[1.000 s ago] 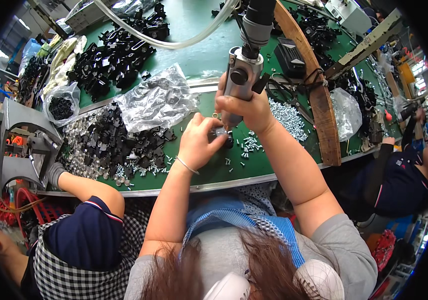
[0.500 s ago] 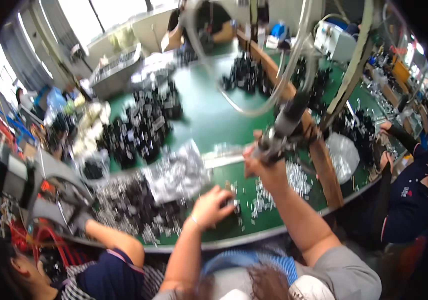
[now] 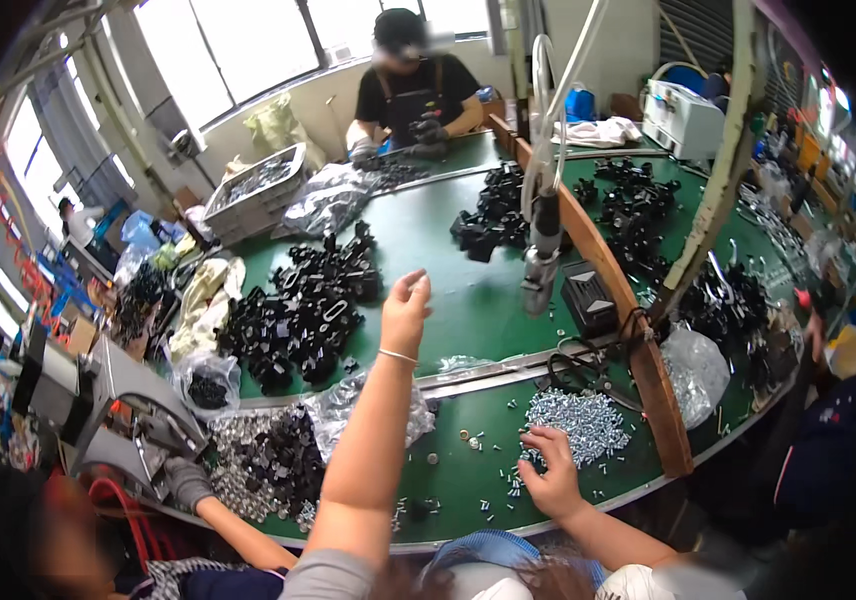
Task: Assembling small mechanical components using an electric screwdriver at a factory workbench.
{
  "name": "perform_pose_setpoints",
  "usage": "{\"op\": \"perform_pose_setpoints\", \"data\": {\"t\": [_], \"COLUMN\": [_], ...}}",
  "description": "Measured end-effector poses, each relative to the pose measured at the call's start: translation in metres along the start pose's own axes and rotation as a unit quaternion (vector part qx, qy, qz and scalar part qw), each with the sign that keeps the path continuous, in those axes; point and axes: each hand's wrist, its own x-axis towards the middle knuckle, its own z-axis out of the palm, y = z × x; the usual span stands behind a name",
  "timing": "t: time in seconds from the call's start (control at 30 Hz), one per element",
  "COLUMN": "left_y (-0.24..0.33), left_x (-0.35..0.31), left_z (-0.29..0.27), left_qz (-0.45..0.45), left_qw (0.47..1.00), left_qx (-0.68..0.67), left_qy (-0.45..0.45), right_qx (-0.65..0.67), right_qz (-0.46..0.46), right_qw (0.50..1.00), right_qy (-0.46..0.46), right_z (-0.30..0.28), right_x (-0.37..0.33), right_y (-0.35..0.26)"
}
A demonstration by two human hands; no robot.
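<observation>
My left hand (image 3: 406, 312) reaches far over the green table (image 3: 448, 335), its arm stretched out and a thin bracelet on the wrist. Its fingers are loosely bent and nothing shows in them. To its left lies a large heap of black parts (image 3: 298, 310). My right hand (image 3: 551, 474) is at the left edge of a pile of small silver screws (image 3: 580, 428), fingers spread and slightly curled. A power screwdriver (image 3: 542, 255) hangs by its hose beyond the screws, apart from both hands.
A wooden board (image 3: 613, 270) divides the table on the right. Near my left arm are a clear plastic bag (image 3: 348, 415) and a pile of small metal pieces (image 3: 238, 475). A gloved co-worker's hand (image 3: 188, 483) is at a grey machine (image 3: 133, 410). Another person (image 3: 413, 95) stands opposite.
My right hand has let go of the screwdriver and come back to the screws. My left hand has moved from the near small parts out over the table. The view has tilted upward.
</observation>
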Motion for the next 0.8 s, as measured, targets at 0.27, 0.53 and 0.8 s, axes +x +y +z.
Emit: {"op": "perform_pose_setpoints", "data": {"t": [0.27, 0.53, 0.8], "left_y": [-0.030, -0.053, -0.013], "left_x": [0.026, 0.023, -0.017], "left_z": [-0.156, -0.169, -0.164], "left_qz": [-0.101, -0.104, -0.116], "left_qw": [0.798, 0.786, 0.926], "left_qx": [0.545, 0.590, -0.276], "left_qy": [0.236, 0.150, 0.228], "right_qx": [0.013, -0.059, -0.071], "right_qz": [-0.079, -0.113, -0.125], "right_qw": [0.996, 0.991, 0.989], "right_qy": [0.040, 0.038, 0.024], "right_z": [0.007, 0.010, 0.007], "right_x": [-0.024, -0.019, -0.027], "right_y": [0.017, 0.022, 0.025]}}
